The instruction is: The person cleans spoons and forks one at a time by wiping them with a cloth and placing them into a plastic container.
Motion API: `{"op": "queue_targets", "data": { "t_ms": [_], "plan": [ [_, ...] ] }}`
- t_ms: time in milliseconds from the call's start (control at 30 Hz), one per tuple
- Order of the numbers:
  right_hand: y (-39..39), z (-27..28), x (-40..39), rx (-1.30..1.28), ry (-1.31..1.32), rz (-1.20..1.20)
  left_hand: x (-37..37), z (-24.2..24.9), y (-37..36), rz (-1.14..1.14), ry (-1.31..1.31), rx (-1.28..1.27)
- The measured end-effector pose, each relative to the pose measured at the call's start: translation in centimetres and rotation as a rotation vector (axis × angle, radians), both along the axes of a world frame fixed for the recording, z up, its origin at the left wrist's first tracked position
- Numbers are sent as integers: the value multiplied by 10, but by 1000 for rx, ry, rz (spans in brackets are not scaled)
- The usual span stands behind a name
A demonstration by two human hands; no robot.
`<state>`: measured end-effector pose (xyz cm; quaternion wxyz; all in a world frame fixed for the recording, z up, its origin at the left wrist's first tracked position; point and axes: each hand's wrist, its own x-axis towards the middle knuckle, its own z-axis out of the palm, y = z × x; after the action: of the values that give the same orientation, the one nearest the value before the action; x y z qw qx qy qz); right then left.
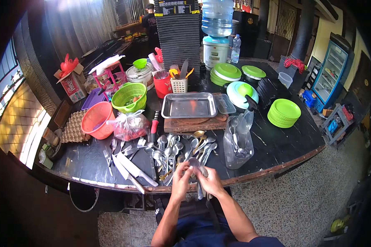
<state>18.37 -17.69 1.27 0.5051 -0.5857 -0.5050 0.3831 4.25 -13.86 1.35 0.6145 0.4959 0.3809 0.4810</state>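
Observation:
Close to the table's front edge, my left hand [181, 180] and my right hand [210, 181] come together around several spoons [194, 162]. Bowls show above my fingers, and handles hang below my right hand. My left fingers pinch at the bowls. Just beyond lies a loose pile of spoons [168, 151], mostly silver with some gold-coloured ones. Forks [107, 158] are scattered to its left. Two white-bladed knives [132, 165] lie beside them, near the edge. On the right, a clear plastic bag [239, 142] has more cutlery inside.
A metal tray [189, 106] rests on a wooden board [193, 124] behind the pile. Green plates [284, 113] are stacked at right. An orange basin [97, 121], a green basket [129, 98] and an egg carton [75, 127] stand left. A person [149, 26] is far back.

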Motion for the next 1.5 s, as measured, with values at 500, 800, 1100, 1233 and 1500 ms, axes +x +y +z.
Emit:
{"op": "queue_targets", "data": {
  "t_ms": [500,800,1100,1233,1500],
  "plan": [
    [-35,2,-26,-112,41,211,-25,-4,29,320,3,8],
    [-34,-5,-23,-151,392,147,-10,0,11,-97,-221,-252],
    [-36,-22,-7,-77,523,32,-32,-2,25,69,-337,-174],
    [-11,14,8,145,182,-417,-20,5,9,60,-255,-283],
    [6,21,-5,435,-496,-222,12,21,-18,-142,-108,-289]
  ]
}}
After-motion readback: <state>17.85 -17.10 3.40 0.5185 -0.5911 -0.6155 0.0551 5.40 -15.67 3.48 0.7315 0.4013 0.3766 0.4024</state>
